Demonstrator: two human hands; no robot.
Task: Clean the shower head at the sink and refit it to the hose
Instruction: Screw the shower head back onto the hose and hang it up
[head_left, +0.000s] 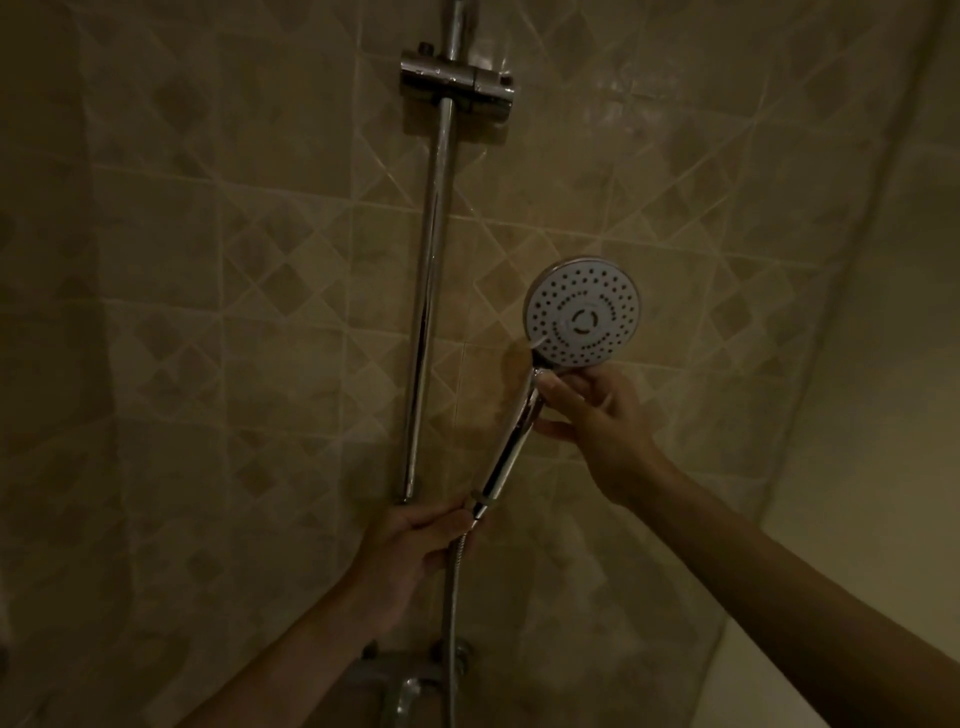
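The chrome shower head (583, 312) faces me with its round white spray plate, its handle slanting down to the left. My right hand (597, 421) grips the handle just under the plate. My left hand (415, 540) pinches the nut at the top of the metal hose (453, 613), right where it meets the bottom of the handle. The hose hangs straight down from there toward the tap.
A vertical chrome slide rail (428, 291) runs up the beige tiled wall, with an empty holder bracket (457, 85) near its top. The mixer tap (410, 686) sits at the bottom edge. A pale shower curtain or side wall (857, 364) stands on the right.
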